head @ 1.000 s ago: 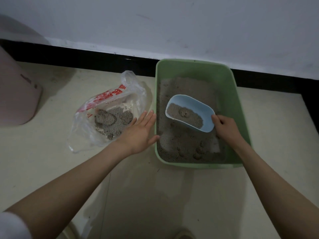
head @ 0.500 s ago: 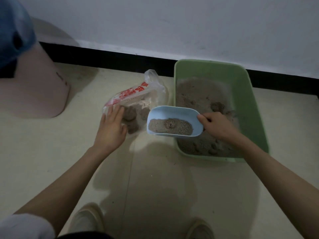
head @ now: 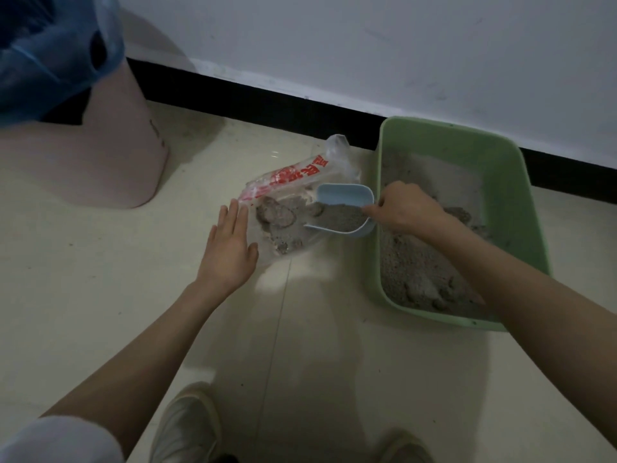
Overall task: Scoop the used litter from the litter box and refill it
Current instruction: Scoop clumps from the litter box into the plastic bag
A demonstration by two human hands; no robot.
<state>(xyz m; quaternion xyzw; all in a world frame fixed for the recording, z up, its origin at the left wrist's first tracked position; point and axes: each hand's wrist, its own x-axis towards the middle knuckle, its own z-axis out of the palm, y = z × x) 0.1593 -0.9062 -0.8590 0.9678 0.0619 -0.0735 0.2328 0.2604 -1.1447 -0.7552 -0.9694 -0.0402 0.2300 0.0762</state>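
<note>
A green litter box (head: 527,208) stands on the floor at the right, holding grey clumped litter (head: 417,272). My right hand (head: 404,207) grips the handle of a light blue scoop (head: 347,197), tilted on its side at the mouth of a clear plastic bag (head: 293,182) with red print. Grey litter lies in the scoop. The bag lies left of the box with several grey clumps (head: 277,215) inside. My left hand (head: 230,245) rests flat with fingers spread on the bag's near left edge.
A pink bin (head: 100,162) lined with a blue bag (head: 50,45) stands at the back left. A white wall with a black skirting (head: 267,95) runs behind. My shoes (head: 187,426) show at the bottom on the cream tiled floor.
My right hand carried the loaded scoop out of the litter box leftward to the bag and tilted it. My left hand shifted from the box side onto the bag's edge.
</note>
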